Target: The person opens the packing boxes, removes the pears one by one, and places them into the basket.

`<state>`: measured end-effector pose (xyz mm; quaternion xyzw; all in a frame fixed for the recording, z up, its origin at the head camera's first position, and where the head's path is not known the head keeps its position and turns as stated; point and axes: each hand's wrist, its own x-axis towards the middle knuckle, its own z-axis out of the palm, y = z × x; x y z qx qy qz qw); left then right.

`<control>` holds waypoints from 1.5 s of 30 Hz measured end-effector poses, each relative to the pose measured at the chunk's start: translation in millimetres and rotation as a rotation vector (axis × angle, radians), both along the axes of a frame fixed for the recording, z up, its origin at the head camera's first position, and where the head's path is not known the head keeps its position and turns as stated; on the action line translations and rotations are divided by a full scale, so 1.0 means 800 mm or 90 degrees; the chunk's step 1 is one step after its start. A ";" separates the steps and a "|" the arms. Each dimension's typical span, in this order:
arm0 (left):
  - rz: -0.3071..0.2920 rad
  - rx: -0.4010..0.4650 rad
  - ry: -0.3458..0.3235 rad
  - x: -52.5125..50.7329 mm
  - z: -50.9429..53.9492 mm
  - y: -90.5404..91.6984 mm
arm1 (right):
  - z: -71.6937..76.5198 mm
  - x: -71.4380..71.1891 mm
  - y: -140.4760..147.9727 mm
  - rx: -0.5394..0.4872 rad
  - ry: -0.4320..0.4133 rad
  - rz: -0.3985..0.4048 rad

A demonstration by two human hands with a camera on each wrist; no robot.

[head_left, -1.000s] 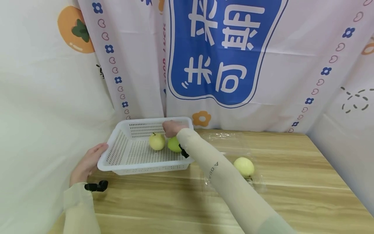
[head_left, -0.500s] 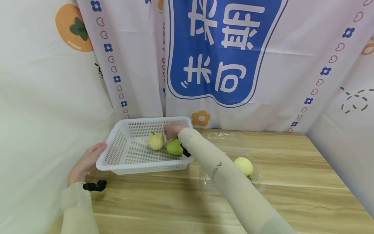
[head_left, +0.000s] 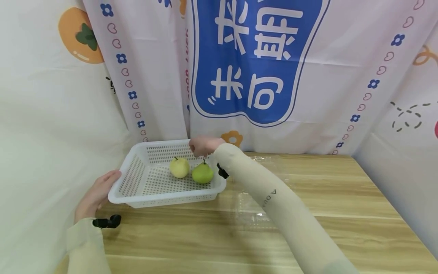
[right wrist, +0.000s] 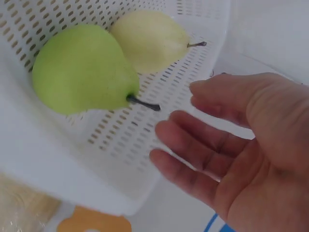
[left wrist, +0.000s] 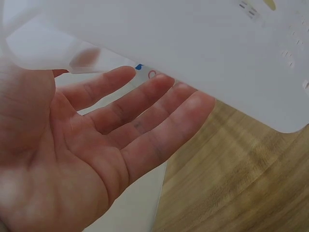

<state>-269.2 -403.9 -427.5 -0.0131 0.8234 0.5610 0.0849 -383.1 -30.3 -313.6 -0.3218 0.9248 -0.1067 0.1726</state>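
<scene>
A white perforated plastic basket (head_left: 167, 198) sits on the table with a pale yellow pear (head_left: 179, 168) and a green pear (head_left: 202, 173) side by side in it, their stems showing. At its left end my left hand (head_left: 99, 192) holds the rim. In the left wrist view, the thumb shows faintly through the plastic and the fingers (left wrist: 164, 140) lie against the underside. Over the basket's back right corner is my right hand (head_left: 205, 146). In the right wrist view, its loosely bent fingers (right wrist: 193, 169) hold nothing, just apart from the green pear's stem.
A clear plastic container (head_left: 254, 219) lies on the wooden table (head_left: 335, 213) right of the basket, partly behind the right forearm. A printed white cloth (head_left: 308, 125) hangs directly behind the basket. Pale walls stand at both sides.
My right hand has come up off the green pear, which now shows whole with its stem. The right forearm now covers the pear in the clear container. The head view has shifted slightly.
</scene>
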 end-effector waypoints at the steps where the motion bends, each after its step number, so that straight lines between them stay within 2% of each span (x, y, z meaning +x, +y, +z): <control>1: 0.001 -0.005 -0.003 0.001 0.001 0.000 | 0.002 0.000 0.002 -0.010 -0.005 -0.002; 6: 0.001 -0.019 -0.009 0.001 0.002 0.000 | 0.009 0.000 0.012 -0.035 0.016 0.000; 12: -0.009 -0.011 0.002 0.004 -0.001 -0.003 | 0.019 0.003 0.019 -0.036 0.086 0.044; 18: -0.021 0.008 0.006 0.008 -0.005 -0.006 | 0.026 0.015 0.029 -0.072 0.121 0.088; 24: -0.003 -0.005 -0.013 0.010 -0.006 -0.008 | 0.019 0.033 0.046 -0.077 0.124 0.127; 28: 0.005 -0.009 -0.022 0.009 -0.007 -0.008 | 0.018 0.045 0.065 -0.072 0.113 0.129; 31: -0.001 -0.008 -0.015 0.009 -0.009 -0.008 | 0.018 0.053 0.083 -0.060 0.114 0.123; 37: -0.017 -0.015 0.009 0.009 -0.005 -0.007 | 0.011 0.063 0.124 -0.051 0.168 0.152; 42: -0.023 -0.011 0.016 0.007 -0.001 -0.004 | 0.003 0.065 0.157 -0.066 0.151 0.154; 45: -0.025 -0.001 0.017 0.004 -0.002 -0.003 | -0.002 0.067 0.174 -0.057 0.159 0.156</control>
